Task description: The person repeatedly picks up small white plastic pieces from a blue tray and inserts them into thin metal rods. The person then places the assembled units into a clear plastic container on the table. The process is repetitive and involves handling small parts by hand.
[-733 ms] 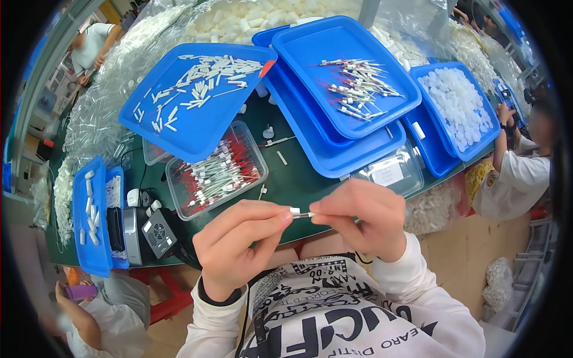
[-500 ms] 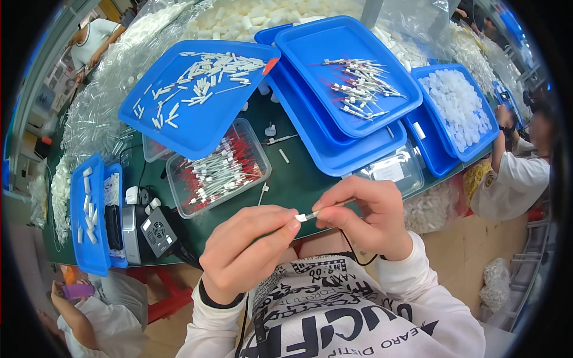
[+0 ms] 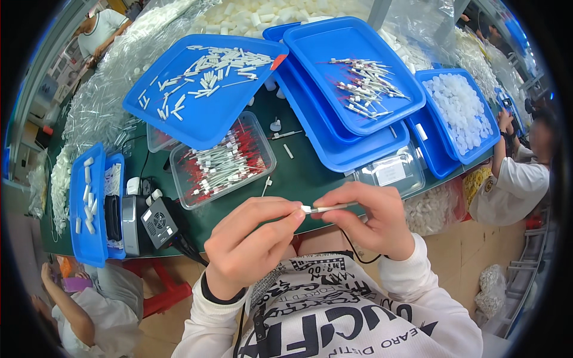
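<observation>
— Where's the thin grey rod (image 3: pixel 332 207) with the white tip?

— Pinched at both ends: the left hand (image 3: pixel 253 244) grips the white tip, the right hand (image 3: pixel 370 218) grasps the grey shaft, just in front of the green table (image 3: pixel 298 173) edge.

— Any change from 0.5 s ago?

— The rod lies more level now, and the hands sit slightly lower.

— What's around it?

— Behind it, 1 clear box (image 3: pixel 221 161) of red-ended pieces; further back, a blue lid (image 3: pixel 203 86) scattered with white pieces.
</observation>
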Motion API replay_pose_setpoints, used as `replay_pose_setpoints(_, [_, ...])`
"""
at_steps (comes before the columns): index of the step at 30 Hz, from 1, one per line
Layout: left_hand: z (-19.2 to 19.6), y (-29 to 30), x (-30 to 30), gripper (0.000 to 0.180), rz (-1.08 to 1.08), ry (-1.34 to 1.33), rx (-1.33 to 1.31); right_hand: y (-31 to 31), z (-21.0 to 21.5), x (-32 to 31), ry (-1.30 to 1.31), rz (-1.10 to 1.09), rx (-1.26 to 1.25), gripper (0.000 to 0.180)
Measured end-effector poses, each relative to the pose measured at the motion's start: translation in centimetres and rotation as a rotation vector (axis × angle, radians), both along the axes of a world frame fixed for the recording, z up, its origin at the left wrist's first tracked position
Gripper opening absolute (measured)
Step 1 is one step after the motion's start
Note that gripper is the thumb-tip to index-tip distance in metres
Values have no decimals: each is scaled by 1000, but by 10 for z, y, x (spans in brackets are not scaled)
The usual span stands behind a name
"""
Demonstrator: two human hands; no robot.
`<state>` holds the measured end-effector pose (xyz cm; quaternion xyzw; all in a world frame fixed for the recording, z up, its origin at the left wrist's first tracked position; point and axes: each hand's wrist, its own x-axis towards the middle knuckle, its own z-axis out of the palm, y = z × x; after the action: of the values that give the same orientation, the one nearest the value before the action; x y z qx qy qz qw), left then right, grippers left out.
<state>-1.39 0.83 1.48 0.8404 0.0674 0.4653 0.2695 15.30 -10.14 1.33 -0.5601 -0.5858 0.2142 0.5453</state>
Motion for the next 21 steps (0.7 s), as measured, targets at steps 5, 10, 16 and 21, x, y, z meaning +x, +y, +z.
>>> replay_pose_setpoints(5, [4,-4,0,18,-24,28,-130,-8,12,4,-69,25,-78,12])
replay_pose_setpoints(10, [5,-7,-1,17,-51,32,-59,-11,12,6,197,94,-147,11])
replay_pose_setpoints(16, [3,-9,2,18,-45,13,65,-14,8,1,322,54,-160,16])
replay_pose_setpoints(21, [3,-10,1,18,-65,22,-36,-15,9,7,-155,7,4,19])
